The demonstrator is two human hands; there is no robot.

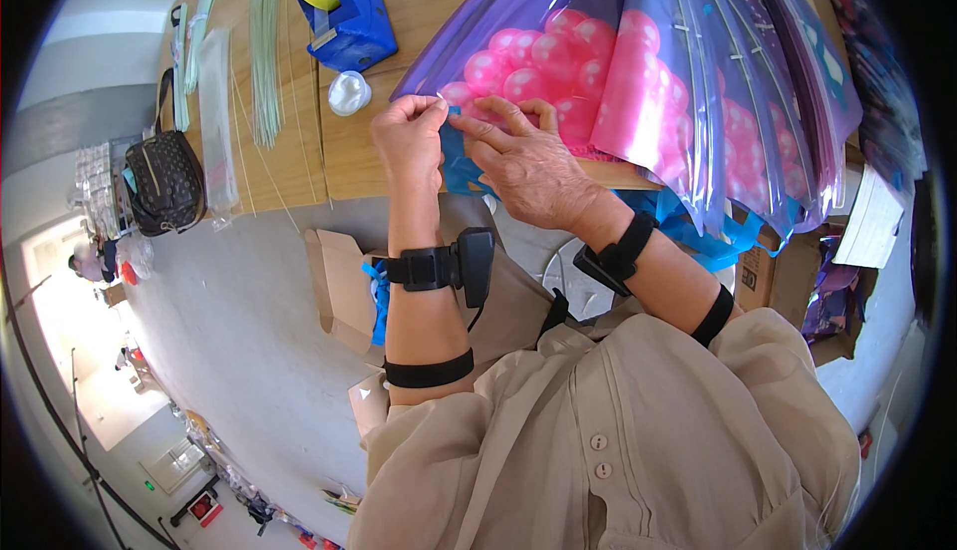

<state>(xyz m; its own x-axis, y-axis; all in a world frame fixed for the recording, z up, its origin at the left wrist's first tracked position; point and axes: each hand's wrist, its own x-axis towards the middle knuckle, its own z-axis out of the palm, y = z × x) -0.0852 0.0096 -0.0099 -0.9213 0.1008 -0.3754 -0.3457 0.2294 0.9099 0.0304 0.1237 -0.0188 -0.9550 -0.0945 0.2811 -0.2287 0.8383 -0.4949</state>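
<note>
At the table's near edge, my left hand (411, 146) is closed, thumb and forefinger pinched. A tiny white tip shows at the pinch; the rest is hidden. My right hand (528, 166) is close beside it, its thumb and forefinger together at a blue strip (455, 111) by the corner of the plastic sheets; exactly what they grip is unclear. These glossy purple sheets (688, 81), printed with pink balls, lie in overlapping folds across the table's right side. Below my hands, blue fabric (462, 171) hangs over the edge.
On the wooden table (354, 156) stand a blue tape dispenser (354, 26) with yellow tape and a small white tub (349, 93). Pale green sticks (266, 61) lie farther left. A dark handbag (164, 183) hangs at the left edge. Open cardboard boxes (339, 286) sit below.
</note>
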